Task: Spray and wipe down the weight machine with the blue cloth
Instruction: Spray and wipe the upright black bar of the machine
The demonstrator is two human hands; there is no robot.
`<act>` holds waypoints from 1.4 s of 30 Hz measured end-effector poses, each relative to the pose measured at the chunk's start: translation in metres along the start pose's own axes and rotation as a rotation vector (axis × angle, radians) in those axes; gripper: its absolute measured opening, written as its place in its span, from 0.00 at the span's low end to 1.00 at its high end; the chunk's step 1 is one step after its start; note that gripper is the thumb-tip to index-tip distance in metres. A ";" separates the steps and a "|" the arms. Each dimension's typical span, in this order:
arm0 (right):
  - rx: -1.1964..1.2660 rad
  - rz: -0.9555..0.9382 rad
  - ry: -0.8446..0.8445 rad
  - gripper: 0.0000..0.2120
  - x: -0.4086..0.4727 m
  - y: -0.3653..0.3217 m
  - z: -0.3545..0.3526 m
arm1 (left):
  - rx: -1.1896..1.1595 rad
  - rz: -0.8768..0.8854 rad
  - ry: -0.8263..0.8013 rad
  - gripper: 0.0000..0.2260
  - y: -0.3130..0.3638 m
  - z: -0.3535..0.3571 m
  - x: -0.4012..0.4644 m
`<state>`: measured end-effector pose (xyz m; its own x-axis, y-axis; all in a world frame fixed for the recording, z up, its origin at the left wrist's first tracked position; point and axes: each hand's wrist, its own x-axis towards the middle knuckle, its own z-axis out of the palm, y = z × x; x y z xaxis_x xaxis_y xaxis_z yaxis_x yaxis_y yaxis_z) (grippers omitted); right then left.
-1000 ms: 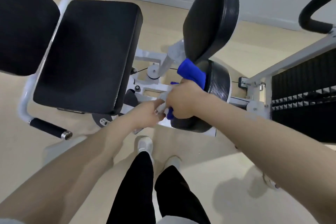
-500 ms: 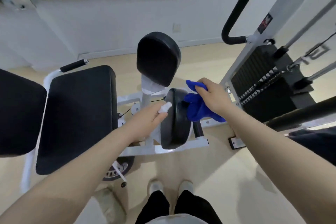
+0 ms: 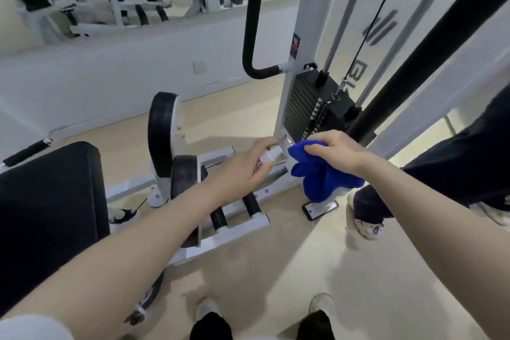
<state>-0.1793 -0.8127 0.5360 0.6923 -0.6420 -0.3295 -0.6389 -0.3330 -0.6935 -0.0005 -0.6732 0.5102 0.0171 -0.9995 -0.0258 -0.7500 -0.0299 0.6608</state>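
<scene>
Two hands [image 3: 248, 165]; one blue cloth [image 3: 317, 174]; one spray bottle [image 3: 269, 156]; one phone [image 3: 320, 208].

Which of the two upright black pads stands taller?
The far pad, nearer the wall; the near pad in front of it is shorter.

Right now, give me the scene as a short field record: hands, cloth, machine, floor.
left hand: grips a small white spray bottle, nozzle toward the white upright
right hand: holds the blue cloth bunched, low against the upright
weight stack: just behind both hands
black pads: left of the hands, not touched
floor: a phone lies under the cloth
</scene>
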 end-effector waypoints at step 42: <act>0.142 0.285 0.160 0.10 0.053 0.307 -0.032 | 0.428 -0.740 -0.047 0.26 0.075 0.284 0.182</act>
<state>-0.3499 -0.9714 0.3261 0.4244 -0.7989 -0.4261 -0.7380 -0.0327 -0.6740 -0.2414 -0.8546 0.3425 0.5803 -0.7222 -0.3764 -0.7418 -0.6595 0.1216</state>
